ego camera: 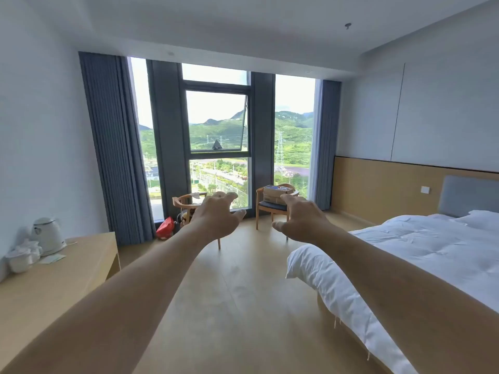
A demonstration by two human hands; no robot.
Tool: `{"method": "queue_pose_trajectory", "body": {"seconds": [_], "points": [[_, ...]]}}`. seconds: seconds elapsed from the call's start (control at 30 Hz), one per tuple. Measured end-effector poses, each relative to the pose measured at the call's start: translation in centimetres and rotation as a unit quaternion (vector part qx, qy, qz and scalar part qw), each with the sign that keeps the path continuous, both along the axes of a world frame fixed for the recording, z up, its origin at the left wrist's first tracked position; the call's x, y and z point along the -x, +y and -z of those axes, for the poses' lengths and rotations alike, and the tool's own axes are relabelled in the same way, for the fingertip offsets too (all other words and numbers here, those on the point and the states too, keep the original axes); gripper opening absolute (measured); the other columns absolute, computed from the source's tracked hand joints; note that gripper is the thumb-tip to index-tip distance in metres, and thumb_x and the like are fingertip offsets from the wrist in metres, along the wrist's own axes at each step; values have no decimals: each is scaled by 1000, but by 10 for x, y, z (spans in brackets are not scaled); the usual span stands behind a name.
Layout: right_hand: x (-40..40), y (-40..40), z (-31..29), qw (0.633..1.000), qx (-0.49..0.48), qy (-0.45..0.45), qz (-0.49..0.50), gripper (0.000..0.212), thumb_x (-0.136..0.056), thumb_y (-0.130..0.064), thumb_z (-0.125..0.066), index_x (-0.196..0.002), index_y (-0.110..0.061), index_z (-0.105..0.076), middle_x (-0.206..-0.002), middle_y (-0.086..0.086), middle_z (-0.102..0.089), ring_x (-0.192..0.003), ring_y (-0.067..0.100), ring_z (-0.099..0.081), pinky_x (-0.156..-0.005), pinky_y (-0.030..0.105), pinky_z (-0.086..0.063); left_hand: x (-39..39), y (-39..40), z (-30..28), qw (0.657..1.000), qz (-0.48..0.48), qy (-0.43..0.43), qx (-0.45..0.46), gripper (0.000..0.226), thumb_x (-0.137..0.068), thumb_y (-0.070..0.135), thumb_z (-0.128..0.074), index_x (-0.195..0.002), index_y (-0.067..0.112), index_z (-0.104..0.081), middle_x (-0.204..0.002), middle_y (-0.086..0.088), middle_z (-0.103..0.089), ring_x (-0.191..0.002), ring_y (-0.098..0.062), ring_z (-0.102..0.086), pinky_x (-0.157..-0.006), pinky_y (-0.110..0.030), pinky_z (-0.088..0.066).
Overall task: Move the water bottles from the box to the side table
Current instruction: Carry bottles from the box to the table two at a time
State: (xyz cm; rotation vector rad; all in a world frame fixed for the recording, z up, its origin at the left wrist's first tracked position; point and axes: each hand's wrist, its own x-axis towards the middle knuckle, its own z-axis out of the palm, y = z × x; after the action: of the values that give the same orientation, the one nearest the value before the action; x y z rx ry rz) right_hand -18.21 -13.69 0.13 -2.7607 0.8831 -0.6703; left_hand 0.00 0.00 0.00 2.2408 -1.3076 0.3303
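Currently, both arms extend forward at chest height, palms down. At far left, a desk (pixel 62 271) carries a kettle (pixel 48 236) and a cup (pixel 20 261) beside it. Further right, a red bag (pixel 165 228) lies on the floor below the window (pixel 216 125), next to the left chair (pixel 185 205). The left hand (pixel 214 220) hangs in mid-air with its fingers spread and slightly curled, gripping nothing. The right hand (pixel 302 221) hangs likewise, fingers spread, thumb out, gripping nothing. The box (pixel 275 194) rests on the seat of the right chair (pixel 270 209) by the window, well beyond the fingertips; in the frame it appears between the two hands, just above the right fingers (pixel 287 198). Blue items show inside the box; whether they are bottles cannot be determined. At right stands a bed (pixel 421 255) with white bedding.
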Motion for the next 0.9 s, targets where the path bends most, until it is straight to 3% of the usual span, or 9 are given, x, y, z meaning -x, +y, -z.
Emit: {"method": "queue_pose_trajectory", "body": {"seconds": [0.17,0.5,0.77,0.9], "points": [[-90,-53,6,1000,0,-4,10,75,-87,-46,-72,-150,-20,-38,-140,7,-54,-126,28,-50,-94,37,-46,-94,-57,1,1000,1,4,-5,60,-99,50,-56,-152,26,-43,-156,-6,-45,-141,-32,-43,-106,-49,-46],[-294,-162,-4,999,-2,8,45,71,-87,-47,-69,-147,-22,-40,-140,10,-53,-128,31,-47,-98,41,-46,-294,-189,-11,998,32,28,-35,62,-98,49,-57,-153,24,-43,-155,-8,-46,-135,-31,-49,-105,-46,-49],[-410,-267,19,998,-29,25,58,77,-88,-47,-68,-153,-24,-34,-146,10,-49,-133,30,-45,-105,44,-45,-409,-286,11,997,31,44,-63,64,-99,49,-58,-155,23,-41,-158,-8,-42,-142,-31,-43,-111,-49,-45],[-469,-336,29,998,-23,23,55,72,-87,-47,-68,-149,-24,-38,-144,7,-51,-130,29,-46,-101,45,-48,-463,-351,19,996,31,19,-81,63,-100,47,-57,-155,23,-40,-157,-9,-43,-142,-32,-42,-110,-49,-45]]}}
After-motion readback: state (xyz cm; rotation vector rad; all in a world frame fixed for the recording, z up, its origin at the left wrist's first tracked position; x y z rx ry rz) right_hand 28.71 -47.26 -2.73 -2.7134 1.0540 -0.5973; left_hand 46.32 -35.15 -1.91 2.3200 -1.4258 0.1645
